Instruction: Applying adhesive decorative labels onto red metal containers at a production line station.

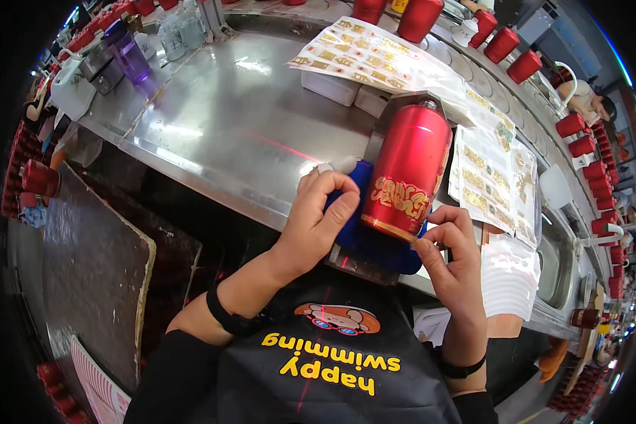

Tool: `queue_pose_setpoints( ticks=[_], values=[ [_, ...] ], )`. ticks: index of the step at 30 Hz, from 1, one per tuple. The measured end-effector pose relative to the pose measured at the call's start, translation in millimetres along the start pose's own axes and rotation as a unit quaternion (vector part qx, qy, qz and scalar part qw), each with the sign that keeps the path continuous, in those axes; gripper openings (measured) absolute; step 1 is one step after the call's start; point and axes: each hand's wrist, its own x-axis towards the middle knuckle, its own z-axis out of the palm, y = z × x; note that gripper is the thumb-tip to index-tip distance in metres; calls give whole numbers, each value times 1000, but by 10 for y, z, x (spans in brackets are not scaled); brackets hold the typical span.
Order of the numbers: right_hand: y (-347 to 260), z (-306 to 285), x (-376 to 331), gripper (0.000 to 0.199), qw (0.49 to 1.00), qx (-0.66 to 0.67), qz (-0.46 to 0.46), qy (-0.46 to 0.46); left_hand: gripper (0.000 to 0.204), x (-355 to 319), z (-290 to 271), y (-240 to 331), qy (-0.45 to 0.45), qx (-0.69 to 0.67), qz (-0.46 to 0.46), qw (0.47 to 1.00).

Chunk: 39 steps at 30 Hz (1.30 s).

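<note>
Around me a long, curved steel workbench [212, 120] gleams under bright overhead light, rows of red bottles [579, 134] line its far rim, and a dark worn board [92, 275] leans at my left.

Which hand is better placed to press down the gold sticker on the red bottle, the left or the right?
Probably the right hand: its fingertips pinch at the lower rim of the red bottle, just below the gold sticker. The left hand grips the blue holder beside the bottle, apparently steadying it.
</note>
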Motion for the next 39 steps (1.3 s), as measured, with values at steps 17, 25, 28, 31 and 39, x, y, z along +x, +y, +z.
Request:
queue_pose_setpoints(
  ticks=[17,25,28,31,39],
  values=[
    [122,-59,-41,14,999,31,23,8,53,3,120,-78,-40,-68,-34,996],
    [179,-77,-67,14,1000,18,18,2,58,7,100,-49,-56,-17,-8,998],
    [163,-72,-65,14,1000,18,23,1,59,10,109,-42,-51,-16,-6,999],
    [157,-77,-64,15,999,22,31,3,61,18,133,-40,-41,-24,-14,999],
    [204,-82,-63,14,999,19,31,-2,61,12,145,-32,-37,-5,-5,999]
  ],
)
